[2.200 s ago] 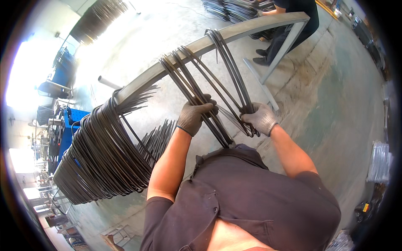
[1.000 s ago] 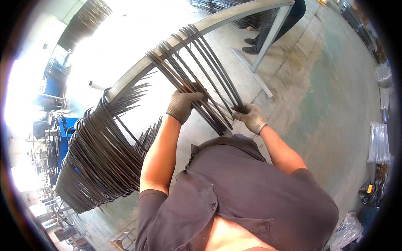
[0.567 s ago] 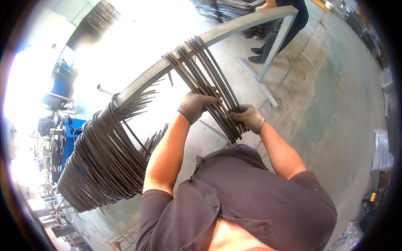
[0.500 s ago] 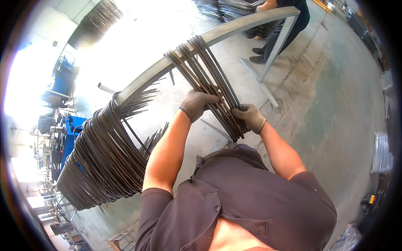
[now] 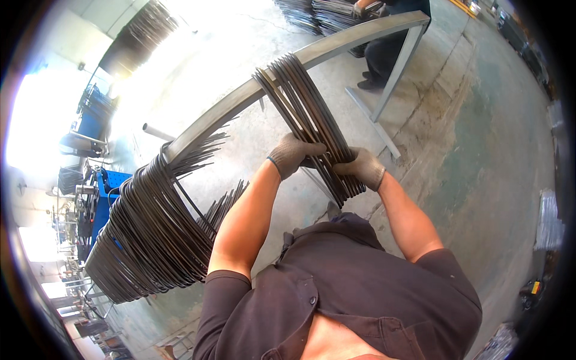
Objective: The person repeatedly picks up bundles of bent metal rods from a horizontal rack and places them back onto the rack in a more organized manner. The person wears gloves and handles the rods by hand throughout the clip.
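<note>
A bundle of bent dark metal rods [image 5: 308, 108] hangs by its hooked upper ends over a grey steel beam [image 5: 221, 110]. My left hand [image 5: 294, 155], in a grey knit glove, grips the bundle's left side with the thumb laid across the rods. On the right side, my gloved right hand [image 5: 363, 168] is closed around the same rods near their lower ends. The fingers behind the bundle are partly hidden. Farther left on the beam hangs a much larger, dense row of similar bent rods [image 5: 157, 231], apart from my hands.
A slanted steel leg [image 5: 397, 73] with a floor foot [image 5: 375, 125] supports the beam's far right end. Beyond it a co-worker [image 5: 384, 57] bends near stacked rods [image 5: 336, 17]. Blue equipment [image 5: 111, 183] stands at the left, and a pipe end [image 5: 157, 131] juts out near the beam.
The rods in my hands now sit closer together in a tighter bundle, slightly farther right in view. Both hands have shifted a little right with them. The co-worker has bent lower.
</note>
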{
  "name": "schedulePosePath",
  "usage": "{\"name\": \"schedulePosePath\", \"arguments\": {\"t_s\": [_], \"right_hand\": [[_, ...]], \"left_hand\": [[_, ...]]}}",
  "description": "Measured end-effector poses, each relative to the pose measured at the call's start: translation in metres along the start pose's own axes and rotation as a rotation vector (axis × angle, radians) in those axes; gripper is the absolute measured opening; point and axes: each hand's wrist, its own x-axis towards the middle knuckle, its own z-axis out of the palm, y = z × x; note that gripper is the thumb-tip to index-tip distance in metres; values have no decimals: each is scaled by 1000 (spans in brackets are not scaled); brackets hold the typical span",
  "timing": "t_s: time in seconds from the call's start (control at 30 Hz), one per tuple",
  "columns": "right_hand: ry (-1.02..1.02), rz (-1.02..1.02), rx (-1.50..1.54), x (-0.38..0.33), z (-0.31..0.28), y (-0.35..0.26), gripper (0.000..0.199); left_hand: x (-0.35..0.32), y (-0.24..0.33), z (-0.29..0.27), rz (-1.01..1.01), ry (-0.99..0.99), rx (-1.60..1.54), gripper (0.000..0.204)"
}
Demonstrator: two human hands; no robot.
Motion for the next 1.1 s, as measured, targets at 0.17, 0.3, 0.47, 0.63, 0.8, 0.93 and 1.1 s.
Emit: {"name": "schedulePosePath", "arguments": {"t_s": [0.17, 0.3, 0.47, 0.63, 0.8, 0.93, 1.1], "right_hand": [[-52, 115, -107, -7, 1, 13, 40], [-73, 118, -82, -11, 3, -3, 34], [-205, 165, 297, -2, 6, -3, 24], [-251, 91, 245, 11, 5, 19, 25], [-235, 61, 235, 17, -2, 24, 28], [-198, 101, 111, 7, -18, 13, 32], [88, -111, -112, -20, -54, 19, 45]], "left_hand": [[0, -1, 1, 1, 47, 90, 29], [-2, 11, 7, 46, 203, 107, 24], [8, 34, -2, 99, 333, 91, 21], [0, 2, 21, 131, 250, -115, 33], [-2, -1, 31, 59, 244, -116, 34], [-4, -12, 39, 75, 262, -73, 40], [-32, -49, 58, 65, 245, -267, 53]]}}
